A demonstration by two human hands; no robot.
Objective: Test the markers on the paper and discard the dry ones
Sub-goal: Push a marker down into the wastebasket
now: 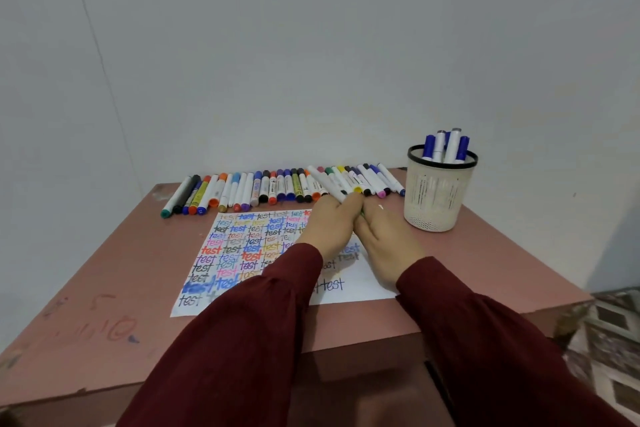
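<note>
Both hands meet knuckle to knuckle over the far right corner of the paper, working 1 marker between them. The left hand curls round the lower part of a white-barrelled marker, whose barrel juts up and away across the row behind. The right hand closes in on the near end, where a green sliver shows in the gap between the 2 hands. The fingertips themselves are hidden under the knuckles, so whether a cap is coming off or going on cannot be told, but a 2-handed grip like this suits a cap pull, one hand bracing the barrel while the other works the end. The hands hover right over the sheet, which makes sense, since the tip can drop straight to a bare spot. The paper lies flat near the middle of the desk, already crowded with the word "test" in many colours, with blank space left mostly along its near right edge. The row of markers lies side by side along the back edge of the desk, caps mostly toward the person, within easy reach for picking in turn. To the right, apart from the row, a mesh cup holds a few upright markers with blue and grey ends. Its separate spot suggests a sorting bin, though for dry or good ones is unclear.
</note>
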